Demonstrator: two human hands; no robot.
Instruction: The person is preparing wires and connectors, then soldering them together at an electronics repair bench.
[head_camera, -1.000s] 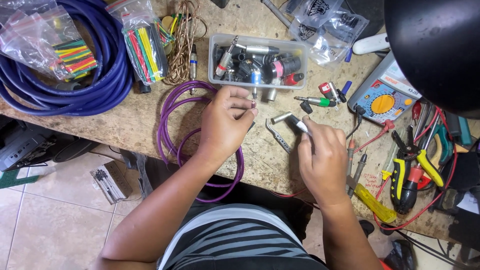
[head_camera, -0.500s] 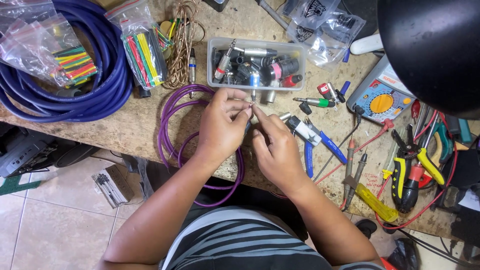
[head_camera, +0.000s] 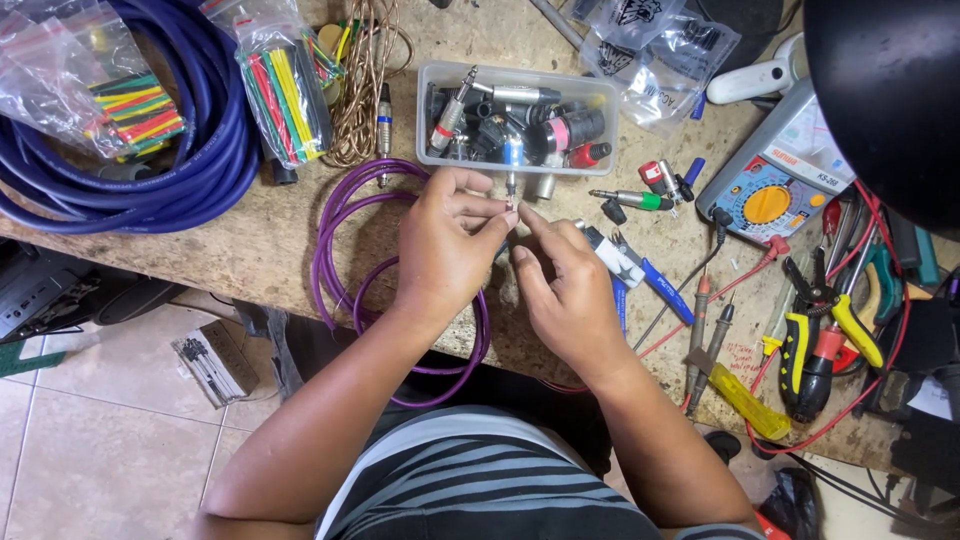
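Note:
My left hand (head_camera: 445, 245) and my right hand (head_camera: 568, 290) meet over the workbench, fingertips together around a small metal audio plug (head_camera: 511, 193) that stands upright between them. The end of a coiled purple cable (head_camera: 345, 235) runs under my left hand. Just beyond the fingertips sits a clear plastic box (head_camera: 432, 108) with several plugs and connectors inside. A blue-handled wire stripper (head_camera: 640, 272) lies on the bench right of my right hand.
A thick blue cable coil (head_camera: 200, 160) and bags of coloured heat-shrink tubes (head_camera: 285, 90) lie at the left. A multimeter (head_camera: 770, 195), probes, pliers (head_camera: 815, 335) and a yellow cutter (head_camera: 745, 400) crowd the right. A black lamp shade (head_camera: 890, 90) overhangs the top right.
My right hand has put down the wire stripper on the bench and moved left to join my left hand at the small plug. My left hand has stayed in place.

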